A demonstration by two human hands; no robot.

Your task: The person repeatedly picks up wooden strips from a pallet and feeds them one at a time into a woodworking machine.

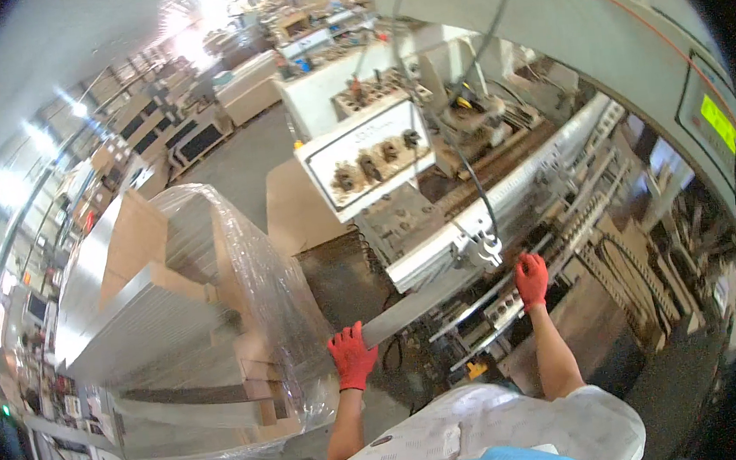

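Observation:
My left hand [354,358], in a red glove, is closed around the near end of a long flat metal bar [413,306]. The bar runs away from it to the right, under the edge of a machine's white slotted beam [439,257]. Also in a red glove, my right hand [531,281] is closed in front of the machine, just right of a metal clamp [484,250]. What its curled fingers hold, if anything, cannot be made out. Metal rails [477,303] lie between the two hands, on the machine's near side.
On the left stands a tall stack of metal profiles [164,332], partly wrapped in clear film [258,264] with cardboard pieces. A tilted control box [371,158] with worn knobs hangs over the machine. A large frame [576,19] with a lit display [717,122] arches at the right.

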